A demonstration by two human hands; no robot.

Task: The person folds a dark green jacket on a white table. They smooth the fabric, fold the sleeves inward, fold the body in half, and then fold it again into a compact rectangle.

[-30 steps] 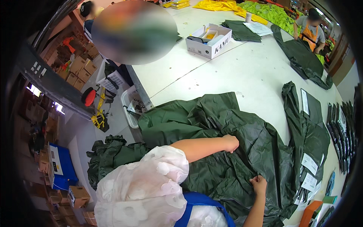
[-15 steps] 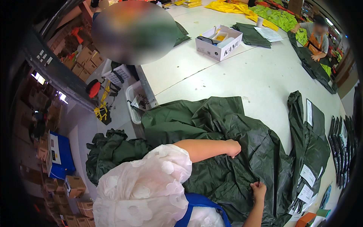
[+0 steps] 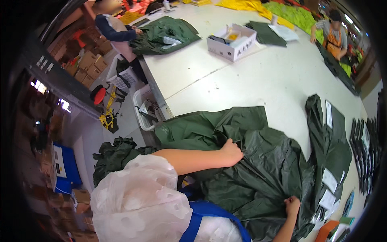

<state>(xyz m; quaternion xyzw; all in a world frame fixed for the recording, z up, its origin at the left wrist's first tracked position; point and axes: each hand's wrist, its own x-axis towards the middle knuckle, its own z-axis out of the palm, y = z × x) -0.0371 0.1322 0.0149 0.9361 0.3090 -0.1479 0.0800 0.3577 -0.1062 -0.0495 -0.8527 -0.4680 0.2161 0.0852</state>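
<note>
Dark green garment (image 3: pixel 266 177) lay creased under person's hands, on near side of white table (image 3: pixel 242 88). Left hand (image 3: pixel 232 154) was closed in fist, cloth bunched in its grip. Right hand (image 3: pixel 292 205), nearer and to right, had thumb and fingers pinched on cloth. Right of it, folded green pieces (image 3: pixel 338 145) with white labels (image 3: pixel 329 180). Farther off, white box (image 3: pixel 221 51). Far left, co-worker's hand (image 3: pixel 138 31) at another green garment (image 3: pixel 177 30).

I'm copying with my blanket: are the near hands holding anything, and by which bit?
Both hold shiny dark green fabric: the left hand grips a bunched part near its middle, the right hand pinches it farther right.
</note>
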